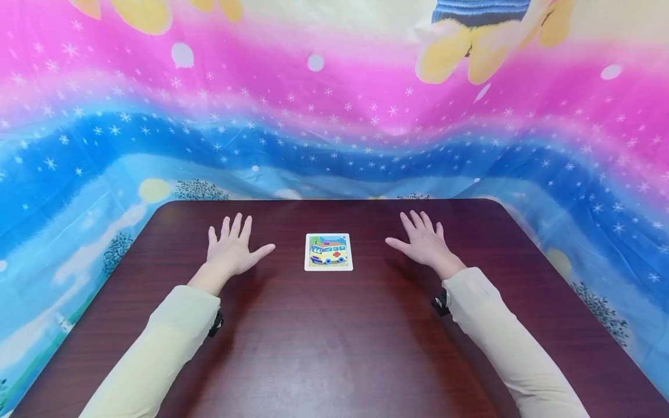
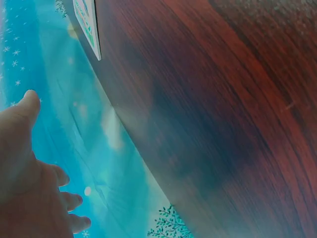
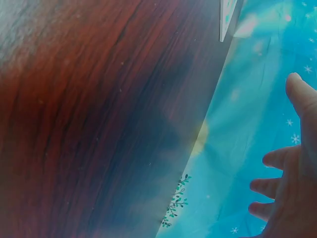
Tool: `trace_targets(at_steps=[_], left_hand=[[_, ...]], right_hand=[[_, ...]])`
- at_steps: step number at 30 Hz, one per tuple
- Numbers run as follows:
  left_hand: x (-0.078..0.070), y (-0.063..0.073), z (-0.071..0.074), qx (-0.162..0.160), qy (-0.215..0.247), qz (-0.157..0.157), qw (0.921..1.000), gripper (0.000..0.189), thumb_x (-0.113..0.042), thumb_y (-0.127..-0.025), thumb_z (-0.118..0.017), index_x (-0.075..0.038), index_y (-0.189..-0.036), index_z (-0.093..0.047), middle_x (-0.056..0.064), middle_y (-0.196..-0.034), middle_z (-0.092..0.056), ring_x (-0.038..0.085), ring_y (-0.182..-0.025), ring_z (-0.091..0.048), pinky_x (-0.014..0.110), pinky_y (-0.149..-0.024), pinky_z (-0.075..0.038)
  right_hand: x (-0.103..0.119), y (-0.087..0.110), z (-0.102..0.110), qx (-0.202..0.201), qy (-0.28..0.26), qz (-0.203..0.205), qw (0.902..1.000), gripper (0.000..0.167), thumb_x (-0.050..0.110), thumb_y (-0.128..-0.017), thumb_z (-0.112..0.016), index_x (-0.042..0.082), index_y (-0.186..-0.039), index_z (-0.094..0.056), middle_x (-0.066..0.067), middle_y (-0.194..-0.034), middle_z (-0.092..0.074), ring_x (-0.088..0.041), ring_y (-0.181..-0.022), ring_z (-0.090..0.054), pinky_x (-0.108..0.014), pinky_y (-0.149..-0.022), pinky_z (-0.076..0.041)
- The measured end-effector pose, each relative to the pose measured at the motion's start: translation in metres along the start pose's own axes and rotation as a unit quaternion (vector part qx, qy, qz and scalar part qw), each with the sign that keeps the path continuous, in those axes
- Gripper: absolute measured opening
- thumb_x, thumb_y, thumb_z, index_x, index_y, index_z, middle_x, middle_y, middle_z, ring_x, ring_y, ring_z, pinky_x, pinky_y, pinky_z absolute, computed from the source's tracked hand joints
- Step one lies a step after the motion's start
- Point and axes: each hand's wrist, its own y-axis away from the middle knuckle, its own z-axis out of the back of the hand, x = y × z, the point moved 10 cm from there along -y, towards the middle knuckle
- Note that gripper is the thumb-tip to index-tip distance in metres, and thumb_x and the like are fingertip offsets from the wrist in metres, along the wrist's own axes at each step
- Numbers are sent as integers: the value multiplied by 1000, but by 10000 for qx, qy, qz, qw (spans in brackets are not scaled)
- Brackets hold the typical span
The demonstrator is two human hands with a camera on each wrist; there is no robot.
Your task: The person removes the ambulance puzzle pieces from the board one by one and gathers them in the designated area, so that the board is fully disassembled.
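Note:
A square white-edged picture puzzle board point(image 1: 328, 252) showing a yellow ambulance with a red cross lies on the dark wooden table point(image 1: 324, 325), between the two hands. To its left in the head view, my left hand point(image 1: 230, 248) is spread with the fingers straight, holding nothing. On the other side my right hand point(image 1: 422, 242) is likewise spread, apart from the board and with nothing in it. Only a corner of the board point(image 2: 89, 27) shows at the top of the left wrist view. Its edge point(image 3: 226, 20) also appears at the top of the right wrist view.
Behind the table's far edge hangs a pink and blue curtain point(image 1: 324, 145) printed with snowflakes, and it continues along both sides. Black wrist bands point(image 1: 441, 303) show below the cuffs of light sleeves.

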Motion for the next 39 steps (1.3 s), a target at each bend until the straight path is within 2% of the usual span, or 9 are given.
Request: trace_targets(at_steps=[11,20,30,39], left_hand=[[-7,-10,-10,-196,-32,-225,9995,98,-69,-82,-40,-1,-147,-10,23,-150,-8,41,-135,2,60,-103,8],[-28,-16,-15,-224,-141,-606,9978,93,-62,-85,-45,-4,-147,-9,19,-151,-7,39,-136,1,58,-105,5],[-52,-26,-29,3,10,-985,9951,88,-57,-88,-47,-3,-147,-11,17,-151,-8,35,-137,-2,56,-107,-2],[-77,-31,-53,383,5,-1421,9891,79,-48,-91,-48,-1,-146,-17,17,-150,-15,34,-137,-10,54,-107,-11]], right_hand=[[12,-7,0,0,-59,121,9999,89,66,-85,-41,10,-148,-15,-19,-150,-12,-38,-136,-1,-63,-102,1],[34,-16,-5,6,-109,399,9991,89,66,-84,-43,10,-148,-16,-18,-150,-14,-36,-137,-2,-61,-104,-1],[61,-29,-21,183,-275,825,9960,84,60,-86,-48,11,-148,-18,-12,-150,-19,-33,-137,-5,-59,-105,-6],[86,-34,-42,623,-372,1208,9900,79,49,-86,-58,8,-145,-26,-12,-148,-25,-34,-136,-11,-58,-105,-10]])
